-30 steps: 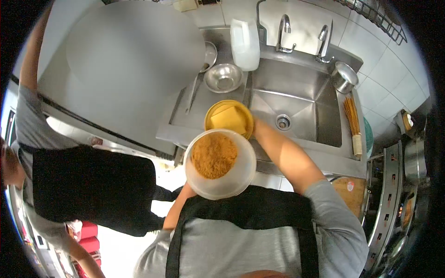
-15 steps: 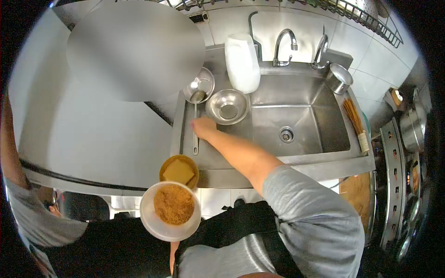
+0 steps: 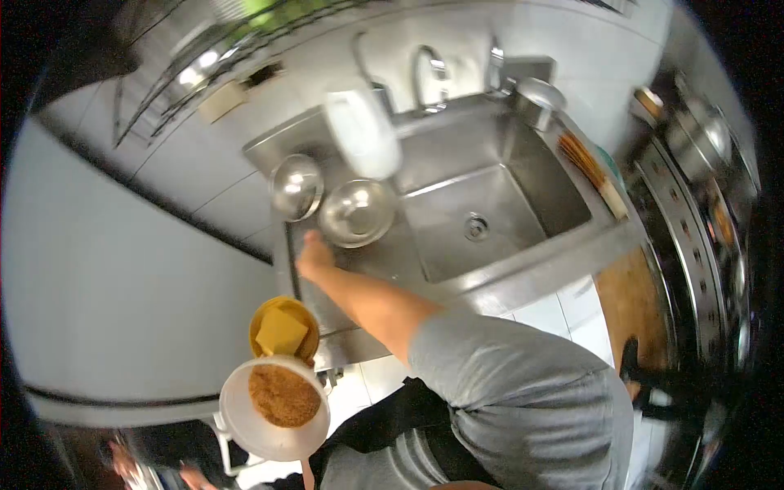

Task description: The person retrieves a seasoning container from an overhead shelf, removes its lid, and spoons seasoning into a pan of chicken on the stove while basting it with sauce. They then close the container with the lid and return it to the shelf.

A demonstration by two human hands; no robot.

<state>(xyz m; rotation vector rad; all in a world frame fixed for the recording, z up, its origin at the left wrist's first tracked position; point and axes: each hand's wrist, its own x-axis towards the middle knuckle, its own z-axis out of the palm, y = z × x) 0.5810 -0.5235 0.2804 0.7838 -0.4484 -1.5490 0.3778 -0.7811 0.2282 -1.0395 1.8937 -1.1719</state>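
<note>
White tiles (image 3: 465,33) back a steel sink (image 3: 498,192). Right hand (image 3: 314,256): left of the sink, just beside a bowl (image 3: 358,214); whether its fingers hold anything cannot be told. Left hand: hidden, grip indeterminable. Tub (image 3: 306,435) with brown crumbs (image 3: 283,396): left of the sink, on the wearer's side, its far rim overlapping a yellow dish (image 3: 265,309) that carries a yellow slab (image 3: 282,332). Second bowl (image 3: 297,188) and jug (image 3: 362,135): also left. Pot (image 3: 539,104) and bristle bundle (image 3: 592,175): right.
</note>
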